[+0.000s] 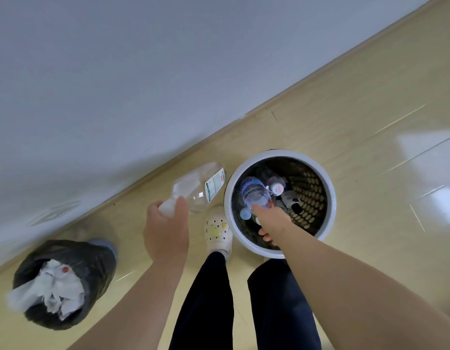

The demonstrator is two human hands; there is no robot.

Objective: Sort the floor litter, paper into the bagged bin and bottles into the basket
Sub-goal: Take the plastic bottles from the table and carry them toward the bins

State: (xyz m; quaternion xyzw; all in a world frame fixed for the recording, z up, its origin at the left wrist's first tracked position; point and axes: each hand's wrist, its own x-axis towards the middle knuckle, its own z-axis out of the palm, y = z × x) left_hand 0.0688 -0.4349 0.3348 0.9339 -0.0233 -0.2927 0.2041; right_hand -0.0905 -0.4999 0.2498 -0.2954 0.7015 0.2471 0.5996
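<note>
Your R grip [271, 221] holds blue bottle [255, 193] inside basket [331, 198]: release low, no bounce. L grip [168, 223] curls round clear bottle [198, 188] just beside basket; bring that over rim next.

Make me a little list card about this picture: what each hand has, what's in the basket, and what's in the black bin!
left hand: grips a clear bottle by its neck, outside the basket
right hand: reaches into the basket at a blue-labelled bottle; its grip is hidden
basket: white rim, dark holed wall, several bottles inside
bagged bin: black bag, crumpled white paper inside
between bin and basket: the person's pale shoe
</note>
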